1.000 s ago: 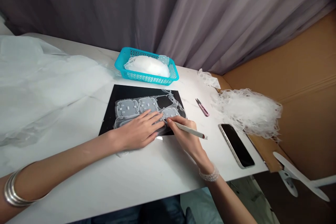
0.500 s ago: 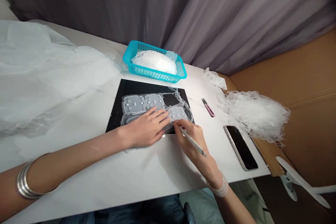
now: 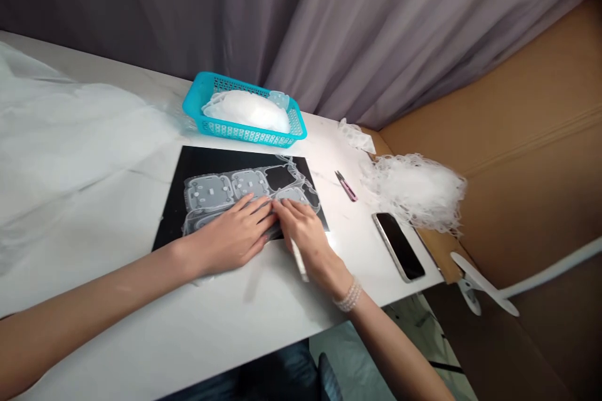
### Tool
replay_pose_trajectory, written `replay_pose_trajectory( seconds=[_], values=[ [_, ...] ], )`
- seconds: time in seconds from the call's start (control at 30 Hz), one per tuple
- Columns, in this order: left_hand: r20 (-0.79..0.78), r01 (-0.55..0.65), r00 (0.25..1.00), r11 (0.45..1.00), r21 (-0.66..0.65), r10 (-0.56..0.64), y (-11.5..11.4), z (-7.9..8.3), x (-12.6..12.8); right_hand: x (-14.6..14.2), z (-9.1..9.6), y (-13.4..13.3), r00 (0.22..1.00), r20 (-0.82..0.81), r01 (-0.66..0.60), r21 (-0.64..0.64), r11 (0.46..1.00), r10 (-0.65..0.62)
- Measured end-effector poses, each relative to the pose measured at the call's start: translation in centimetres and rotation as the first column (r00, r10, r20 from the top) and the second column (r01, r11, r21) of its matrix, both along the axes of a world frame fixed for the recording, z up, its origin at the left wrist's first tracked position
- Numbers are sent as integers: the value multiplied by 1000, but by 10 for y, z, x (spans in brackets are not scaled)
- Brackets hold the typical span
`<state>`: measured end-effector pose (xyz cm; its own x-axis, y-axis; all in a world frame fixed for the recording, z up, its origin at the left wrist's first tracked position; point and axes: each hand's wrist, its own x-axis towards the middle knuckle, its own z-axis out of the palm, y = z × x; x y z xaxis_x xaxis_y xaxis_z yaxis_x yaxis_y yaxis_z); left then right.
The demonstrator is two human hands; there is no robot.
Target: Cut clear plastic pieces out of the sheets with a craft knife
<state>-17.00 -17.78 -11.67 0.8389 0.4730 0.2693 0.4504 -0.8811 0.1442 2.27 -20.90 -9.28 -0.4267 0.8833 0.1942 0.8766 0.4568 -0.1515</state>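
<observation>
A translucent moulded sheet [image 3: 221,191] of several rounded panels lies on a black mat [image 3: 202,163] on the white table [image 3: 197,319]. My left hand [image 3: 232,235] lies flat on the sheet's near edge, fingers stretched out and pressing it down. My right hand [image 3: 305,235] is closed around a thin white pen-like tool [image 3: 298,260], its tip against the sheet just right of my left fingertips. One panel at the sheet's upper right is cut out, showing the black mat through it.
A turquoise basket [image 3: 244,131] of white pieces stands behind the mat. Small pink snips [image 3: 347,187], a heap of white trimmings [image 3: 414,191] and a dark phone [image 3: 399,245] lie to the right. Clear plastic sheeting [image 3: 61,144] covers the left. A cardboard wall [image 3: 517,156] is at right.
My right hand has turned the tool from pointing right to pointing back toward me and closed in on my left fingertips. The view has shifted right.
</observation>
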Motion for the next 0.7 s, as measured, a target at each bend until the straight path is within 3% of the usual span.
replay_pose_trajectory(
  seconds=[0.07, 0.13, 0.2, 0.23, 0.27, 0.3, 0.4, 0.43, 0.53, 0.6, 0.67, 0.7],
  values=[
    [27, 3, 1000, 1000, -25, -2, 1, -3, -1, -6, 3, -1, 998, 64, 7, -16, 1000, -6],
    [47, -7, 999, 999, -34, 9, 2, -6, -2, -10, 1, -1, 1000, 13, 8, -41, 999, -8],
    [52, -20, 998, 999, -29, 21, 2, -8, -3, -4, -2, 0, 976, -213, 27, -76, 997, -43],
    [51, -21, 998, 999, -26, 22, 2, -8, -3, 4, -3, 1, 921, -378, 59, -101, 993, -93],
    [47, -19, 999, 1000, -24, 21, 2, -9, -3, 18, -3, 1, 817, -552, 108, -134, 985, -165],
    [43, -17, 999, 1000, -23, 18, 1, -9, -4, 36, -1, 1, 656, -711, 178, -177, 968, -251],
    [31, -23, 999, 999, -36, 24, 1, -8, -4, 107, 13, -1, 81, -908, 364, -358, 860, -412],
    [30, -29, 999, 998, -48, 31, 2, -8, -4, 130, 19, -2, 34, -903, 372, -386, 844, -428],
    [31, -50, 998, 988, -147, 55, 4, 2, -3, 163, 32, -7, 3, -902, 359, -403, 842, -432],
    [69, -79, 992, 959, -271, 101, 5, 17, 1, 148, 34, -10, 10, -918, 327, -372, 869, -397],
    [185, -103, 959, 874, -474, 213, 4, 38, 10, 110, 35, -14, 47, -942, 280, -307, 910, -332],
    [257, -85, 918, 782, -618, 302, 3, 48, 17, 88, 37, -16, 90, -950, 248, -270, 930, -300]
  ],
)
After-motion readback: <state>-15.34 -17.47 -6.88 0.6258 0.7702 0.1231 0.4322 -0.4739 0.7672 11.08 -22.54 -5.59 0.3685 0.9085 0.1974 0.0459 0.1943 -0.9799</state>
